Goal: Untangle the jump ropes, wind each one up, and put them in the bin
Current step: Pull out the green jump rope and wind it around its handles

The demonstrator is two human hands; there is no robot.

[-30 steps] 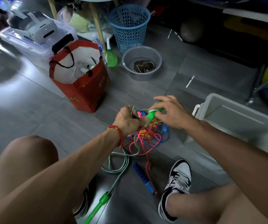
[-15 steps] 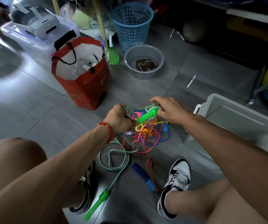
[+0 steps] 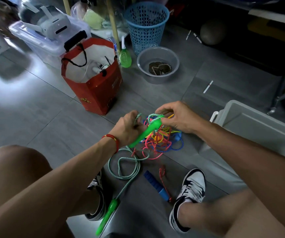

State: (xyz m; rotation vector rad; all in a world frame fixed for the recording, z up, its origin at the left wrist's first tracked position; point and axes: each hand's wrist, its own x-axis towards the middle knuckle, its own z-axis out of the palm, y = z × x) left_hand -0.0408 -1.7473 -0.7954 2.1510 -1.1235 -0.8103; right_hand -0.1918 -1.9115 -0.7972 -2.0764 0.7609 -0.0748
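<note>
Green plastic handle (image 3: 145, 133) is slanting from lower left up to upper right, your left hand (image 3: 128, 129) gripping it and the braided green rope (image 3: 126, 167); your right hand (image 3: 176, 117) is pinching loops above the floor tangle (image 3: 159, 141).

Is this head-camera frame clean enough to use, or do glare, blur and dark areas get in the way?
Head view: white glare on the floor tiles at left; far right background nearly black; wide-angle bending at the edges; the tangle of ropes and both hands stay fairly sharp; the lower green handle is slightly soft.
</note>
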